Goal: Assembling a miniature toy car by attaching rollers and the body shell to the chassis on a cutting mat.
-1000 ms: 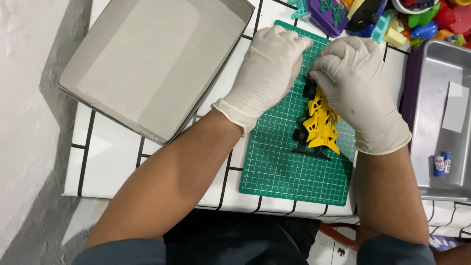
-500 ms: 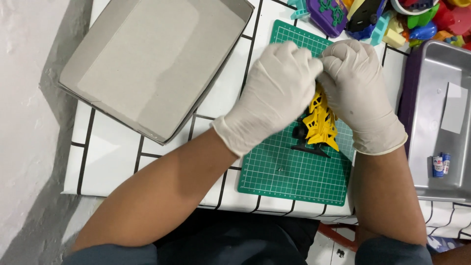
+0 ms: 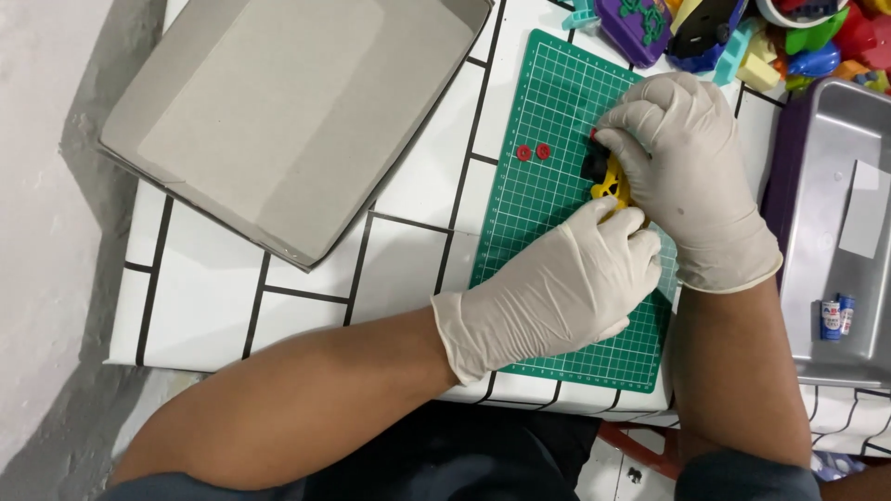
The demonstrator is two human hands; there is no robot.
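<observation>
Both hands in thin, cream latex gloves, wrinkled at the knuckles, meet over a yellow plastic toy (image 3: 611, 186) w/ black wheels. Toy sits on a green cutting mat (image 3: 548, 111), a matte rubbery rectangle w/ fine pale grid, near the mat's right edge, about halfway up. Left hand (image 3: 566, 278) curled over the toy's lower end, fingers clenched on it from below; most of the toy hidden under the glove. Right hand (image 3: 682, 172) grips the upper end, fingertips pinched round a black wheel part, palm arched over the mat's right edge.

Two small red round discs (image 3: 533, 151) lie flat on the mat, side by side, just left of the toy, apart from both hands.

Mat lies on a tabletop (image 3: 306, 278) covered in glossy white sheet w/ black brick-pattern lines. Far-left corner: shallow grey cardboard box lid (image 3: 278, 111), open side up, dull fibrous surface. Right edge: brushed metal tray (image 3: 835, 186), rounded rim, holding two small batteries (image 3: 837, 317). Far-right corner: heap of bright plastic toys (image 3: 742, 32), mixed colours
</observation>
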